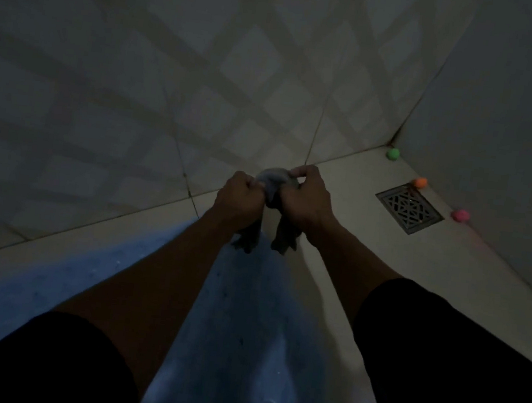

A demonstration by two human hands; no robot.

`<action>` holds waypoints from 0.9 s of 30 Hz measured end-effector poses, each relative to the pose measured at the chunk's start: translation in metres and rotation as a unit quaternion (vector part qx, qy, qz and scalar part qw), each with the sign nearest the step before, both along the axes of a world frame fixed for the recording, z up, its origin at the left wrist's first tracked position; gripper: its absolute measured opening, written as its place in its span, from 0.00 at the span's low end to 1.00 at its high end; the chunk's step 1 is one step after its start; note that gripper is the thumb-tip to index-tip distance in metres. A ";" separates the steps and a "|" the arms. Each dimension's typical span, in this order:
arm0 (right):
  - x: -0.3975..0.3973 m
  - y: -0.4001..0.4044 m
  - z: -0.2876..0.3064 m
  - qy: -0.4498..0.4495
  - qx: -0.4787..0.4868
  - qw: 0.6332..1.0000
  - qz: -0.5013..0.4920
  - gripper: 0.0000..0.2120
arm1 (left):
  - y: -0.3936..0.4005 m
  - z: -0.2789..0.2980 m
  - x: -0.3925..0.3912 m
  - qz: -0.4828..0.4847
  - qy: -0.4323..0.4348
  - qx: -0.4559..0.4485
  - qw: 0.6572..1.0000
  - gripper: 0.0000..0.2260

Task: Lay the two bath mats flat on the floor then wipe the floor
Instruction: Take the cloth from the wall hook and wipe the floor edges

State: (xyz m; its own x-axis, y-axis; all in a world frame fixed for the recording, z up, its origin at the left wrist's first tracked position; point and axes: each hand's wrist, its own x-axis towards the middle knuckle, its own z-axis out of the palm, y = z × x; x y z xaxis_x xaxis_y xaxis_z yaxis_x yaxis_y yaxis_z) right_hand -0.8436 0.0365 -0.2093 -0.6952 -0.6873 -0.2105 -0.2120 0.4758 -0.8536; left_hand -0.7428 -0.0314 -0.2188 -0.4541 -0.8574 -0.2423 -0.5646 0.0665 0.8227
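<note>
The room is dim. Both my hands hold a small grey cloth [272, 177] in the air in front of the tiled wall. My left hand [240, 195] grips its left part and my right hand [306, 196] grips its right part, fingers curled round the fabric. The cloth is bunched between the fists, and two dark ends hang down below them. Beneath my arms a blue bath mat [234, 347] lies flat on the pale floor [414, 284], running from the left edge to the bottom middle. I see no other mat.
A square metal floor drain [409, 208] sits at the right near the corner. Three small balls lie along the right wall: green [392, 153], orange [421, 183], pink [460, 215]. Tiled walls close the space ahead and at right.
</note>
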 end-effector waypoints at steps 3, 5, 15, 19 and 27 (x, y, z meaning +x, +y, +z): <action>0.000 -0.018 -0.007 -0.044 -0.014 0.999 -0.029 0.26 | -0.018 -0.005 -0.001 0.044 0.068 0.048 0.996 0.06; 0.000 -0.026 -0.010 -0.043 0.003 0.998 -0.037 0.29 | -0.021 -0.001 -0.003 0.081 0.088 0.108 0.987 0.24; 0.007 0.028 0.132 0.020 0.075 0.997 -0.017 0.10 | 0.025 0.146 0.003 0.040 0.007 0.115 0.993 0.12; -0.004 0.046 0.264 0.029 0.083 0.996 0.000 0.11 | 0.040 0.272 -0.002 0.028 0.004 0.089 0.996 0.13; -0.072 0.032 0.617 0.048 0.083 0.988 0.123 0.09 | 0.024 0.609 -0.032 -0.013 -0.027 -0.051 0.998 0.13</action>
